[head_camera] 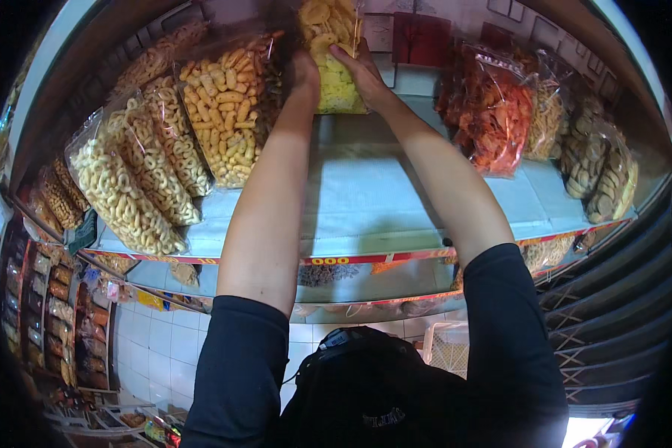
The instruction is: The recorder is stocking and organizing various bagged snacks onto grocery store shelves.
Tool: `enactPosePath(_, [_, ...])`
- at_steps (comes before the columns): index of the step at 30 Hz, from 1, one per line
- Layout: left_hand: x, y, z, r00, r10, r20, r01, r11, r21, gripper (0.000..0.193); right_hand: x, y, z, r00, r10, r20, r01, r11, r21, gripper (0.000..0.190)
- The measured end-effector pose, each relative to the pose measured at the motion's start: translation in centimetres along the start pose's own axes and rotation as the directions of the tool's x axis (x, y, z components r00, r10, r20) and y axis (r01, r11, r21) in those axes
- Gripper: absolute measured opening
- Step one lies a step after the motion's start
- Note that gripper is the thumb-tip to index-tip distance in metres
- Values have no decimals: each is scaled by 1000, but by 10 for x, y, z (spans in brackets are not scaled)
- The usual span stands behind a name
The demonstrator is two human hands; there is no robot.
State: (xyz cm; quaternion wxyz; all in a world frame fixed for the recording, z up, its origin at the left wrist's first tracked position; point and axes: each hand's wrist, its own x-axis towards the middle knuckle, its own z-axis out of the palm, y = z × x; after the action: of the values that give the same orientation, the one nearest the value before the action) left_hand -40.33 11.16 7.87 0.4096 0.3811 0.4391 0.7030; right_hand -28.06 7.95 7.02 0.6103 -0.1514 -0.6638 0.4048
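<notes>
Both my arms reach to the back of a shelf covered in pale blue sheeting (364,207). A clear plastic bag of yellow chips (336,73) stands upright between my hands. My right hand (364,73) grips its right side, with the thumb across the front. At its left side is my left hand (305,73), blurred and in shadow, its fingers mostly hidden. Left of that hand stands a bag of orange-yellow puffed snacks (224,112). To the right, apart from my right hand, is a bag of reddish-orange crisps (495,117).
Bags of pale ring-shaped snacks (126,185) lean at the shelf's left. Bags of round brown snacks (607,173) stand at the far right. A red price strip (336,260) runs along the front edge. Below are a lower shelf (364,285) and a plastic crate (448,350).
</notes>
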Motion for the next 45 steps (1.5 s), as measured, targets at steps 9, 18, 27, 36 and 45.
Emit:
enactPosePath(9, [-38, -1, 5, 953, 25, -301, 115, 892, 438, 82, 4, 56, -10, 967, -174, -188, 119, 955, -271, 73])
enactPosePath(18, [-47, -13, 20, 903, -67, -424, 158, 970, 184, 74, -3, 26, -6, 945, 255, -204, -308, 903, -298, 93])
enactPosePath(27, [-136, 26, 66, 742, 653, -151, -615, 753, 236, 62, -84, -111, -14, 942, 118, -315, -226, 916, -332, 52])
enactPosePath(36, [-86, -65, 158, 949, -5, 316, -129, 907, 402, 39, -189, -209, -153, 667, -117, -736, -236, 904, -358, 30])
enactPosePath(45, [-112, -96, 201, 723, -175, 668, 191, 980, 50, 46, -206, -177, -207, 782, 531, -327, -590, 799, -114, 95])
